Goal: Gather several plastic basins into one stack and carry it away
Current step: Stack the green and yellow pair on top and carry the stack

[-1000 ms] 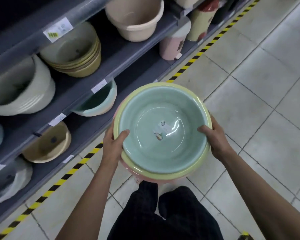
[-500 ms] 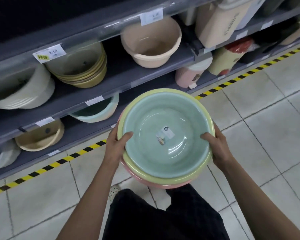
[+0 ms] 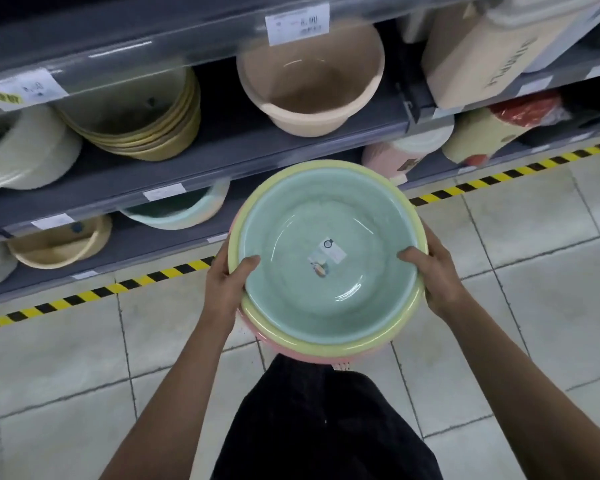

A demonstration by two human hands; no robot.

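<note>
I hold a stack of basins [image 3: 326, 306] in front of my body: a pale green one nested on top, a yellow one under it, a pink one at the bottom. A small label sticks to the green basin's floor. My left hand [image 3: 227, 282] grips the stack's left rim, thumb inside. My right hand [image 3: 433, 271] grips the right rim the same way. The stack hangs above the tiled floor, just in front of the shelving.
Grey store shelves [image 3: 222, 157] run across the top, holding a beige basin [image 3: 309, 81], a yellow basin stack [image 3: 146, 129], a green basin [image 3: 177, 213] and bins [image 3: 499, 46]. Black-and-yellow tape [image 3: 153, 275] marks the floor edge. Tiled floor [image 3: 534, 306] spreads right.
The view has swung so the shelves now run across the top and sit closer. Both hands keep the same grip on the stack.
</note>
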